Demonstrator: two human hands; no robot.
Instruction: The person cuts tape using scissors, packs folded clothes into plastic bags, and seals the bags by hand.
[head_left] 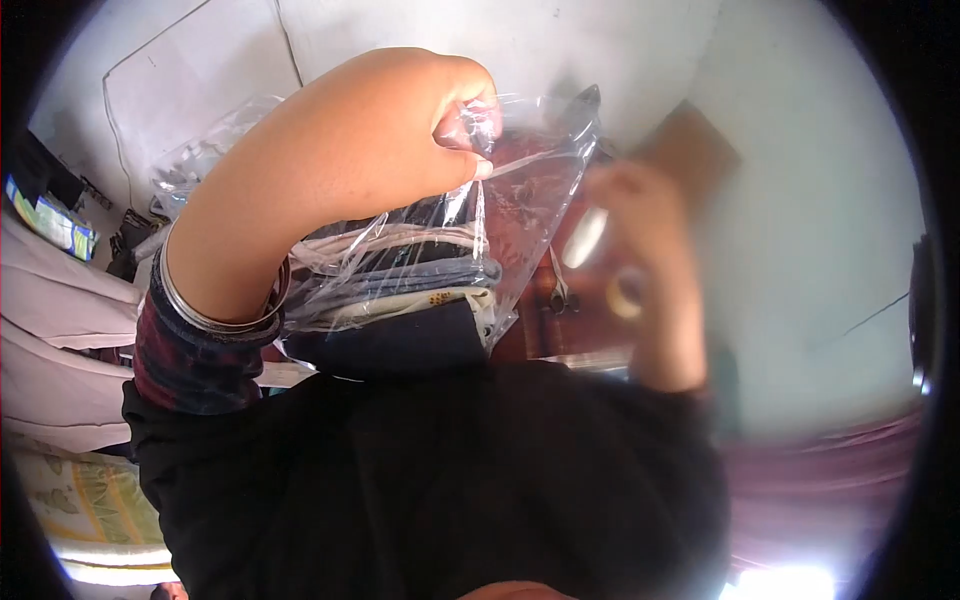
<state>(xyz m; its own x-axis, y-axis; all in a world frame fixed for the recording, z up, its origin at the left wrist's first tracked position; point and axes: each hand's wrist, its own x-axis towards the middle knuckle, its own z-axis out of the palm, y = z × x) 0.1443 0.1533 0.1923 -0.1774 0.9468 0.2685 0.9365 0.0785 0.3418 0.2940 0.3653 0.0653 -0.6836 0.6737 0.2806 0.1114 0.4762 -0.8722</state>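
A clear plastic bag (530,200) holds a stack of folded clothes (400,290) in dark, blue-grey, cream and pinkish layers. My left hand (465,120) pinches the bag's upper part, thumb and fingers pressed on the film above the clothes. To the right of the bag, my right hand (635,200) is raised and smeared by motion. A white elongated object (585,238) shows just below its fingers; whether the hand touches it is unclear. Scissors (562,295) lie on the reddish-brown surface (540,335) between the bag and my right forearm.
A blurred roll of tape (626,292) is beside my right forearm. Behind my right hand is a brown piece (695,150) near the pale wall (820,200). More clear plastic (190,165) lies behind my left arm. Pale pink fabric (60,340) hangs at the far left.
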